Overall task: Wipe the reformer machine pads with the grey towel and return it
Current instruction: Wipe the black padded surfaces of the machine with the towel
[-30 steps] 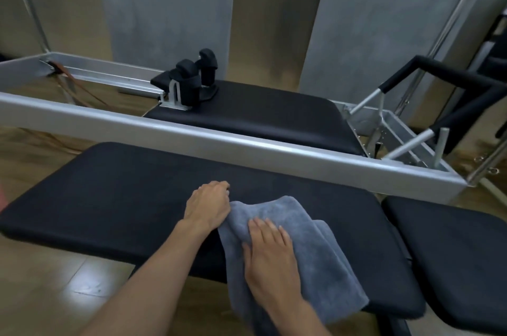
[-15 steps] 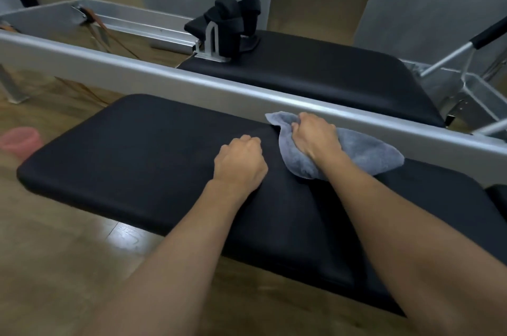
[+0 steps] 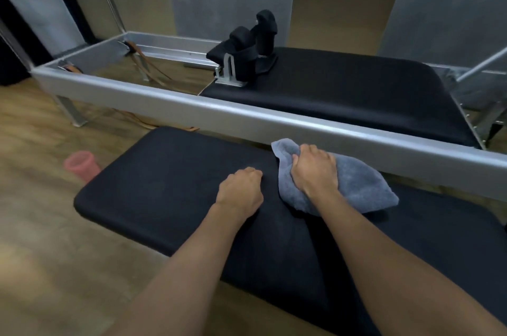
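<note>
The right hand (image 3: 312, 168) had its fingers curled tight into the bunched grey towel (image 3: 345, 184), which lay at the far edge of the near black pad (image 3: 170, 187) beside the silver frame rail (image 3: 192, 101), while the left hand (image 3: 239, 191) rested knuckles-up on the pad, fingers curled under, holding nothing.

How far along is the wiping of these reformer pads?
Done: no pad shows wipe marks, so I cannot tell. In hand: the right hand grips the bunched grey towel at the far edge of the near pad; the left hand rests beside it. Left: likely the carriage pad beyond the silver rail, then returning the towel.
</note>
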Demonstrator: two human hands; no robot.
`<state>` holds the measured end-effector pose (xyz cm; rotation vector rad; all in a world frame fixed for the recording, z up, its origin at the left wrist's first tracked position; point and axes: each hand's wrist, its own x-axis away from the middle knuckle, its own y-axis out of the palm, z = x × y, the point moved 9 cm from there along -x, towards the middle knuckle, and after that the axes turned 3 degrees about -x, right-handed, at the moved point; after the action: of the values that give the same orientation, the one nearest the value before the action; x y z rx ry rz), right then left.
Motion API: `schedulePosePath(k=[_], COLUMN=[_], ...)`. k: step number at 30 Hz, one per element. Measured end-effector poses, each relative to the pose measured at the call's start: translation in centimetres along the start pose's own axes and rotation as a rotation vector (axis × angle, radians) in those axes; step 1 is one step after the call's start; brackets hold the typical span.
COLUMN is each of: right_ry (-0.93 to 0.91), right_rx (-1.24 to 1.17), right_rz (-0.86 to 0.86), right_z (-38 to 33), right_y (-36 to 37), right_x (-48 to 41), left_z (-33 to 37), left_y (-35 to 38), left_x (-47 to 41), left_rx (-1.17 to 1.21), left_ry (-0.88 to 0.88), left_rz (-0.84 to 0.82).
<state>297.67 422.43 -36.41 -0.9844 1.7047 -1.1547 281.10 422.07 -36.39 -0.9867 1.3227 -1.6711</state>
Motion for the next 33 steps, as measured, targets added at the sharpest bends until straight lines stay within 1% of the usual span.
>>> schedulePosePath(k=[4, 6, 8, 10, 12, 13, 15, 17, 19, 20, 23, 27, 30, 33], right_ry=[0.033, 0.002, -0.035, -0.053, -0.118, -0.151, -0.159, -0.166, -0.179, -0.177, -0.172, -0.109, -0.075, -0.021], right_rx=[-0.002, -0.042, -0.068, -0.047, -0.02, -0.015, 0.008, 0.068, 0.035, 0.007, 0.004, 0.017, 0.104, 0.086], right_rz=[0.017, 0.049, 0.021, -0.011, -0.012, -0.016, -0.032, -0.043, -0.111, -0.114, -0.041, -0.046, 0.0, -0.029], right_z=[-1.0, -2.3, -4.5, -6.9, -9.6, -10.6, -11.4, -11.9, -12.2, -12.3, -12.6, -12.2, -12.2, -12.1], right_y=[-0.6, -0.6, -0.4, -0.5, -1.1, -1.3, -1.4, -1.0, 0.1, 0.4, 0.5, 2.1, 2.6, 3.9], right_x=[1.8, 4.9, 9.1, 13.1, 16.2, 17.1, 17.7, 16.7, 15.0, 14.1, 11.0, 4.8, -0.4, -4.1], left_z=[-0.5, -1.2, -2.0, -3.2, -4.4, -4.9, -5.9, -6.9, -7.4, -7.5, -7.7, -8.9, -11.6, -14.6], left_y=[-0.7, -1.5, -2.3, -2.8, -2.9, -2.9, -3.4, -4.0, -4.2, -4.2, -3.5, -2.9, -3.0, -2.8], left_x=[-0.7, -1.1, -1.2, -1.2, -1.3, -1.4, -1.9, -2.5, -3.3, -3.7, -4.8, -5.9, -6.9, -7.3], left_rx=[0.033, 0.082, 0.091, 0.056, 0.025, 0.015, 0.002, -0.001, -0.009, -0.01, 0.006, 0.013, 0.008, 0.031], left_ry=[0.051, 0.083, 0.106, 0.102, 0.099, 0.103, 0.112, 0.119, 0.139, 0.152, 0.181, 0.206, 0.184, 0.17], left_rz=[0.03, 0.07, 0.108, 0.099, 0.068, 0.059, 0.066, 0.103, 0.132, 0.139, 0.141, 0.201, 0.255, 0.241])
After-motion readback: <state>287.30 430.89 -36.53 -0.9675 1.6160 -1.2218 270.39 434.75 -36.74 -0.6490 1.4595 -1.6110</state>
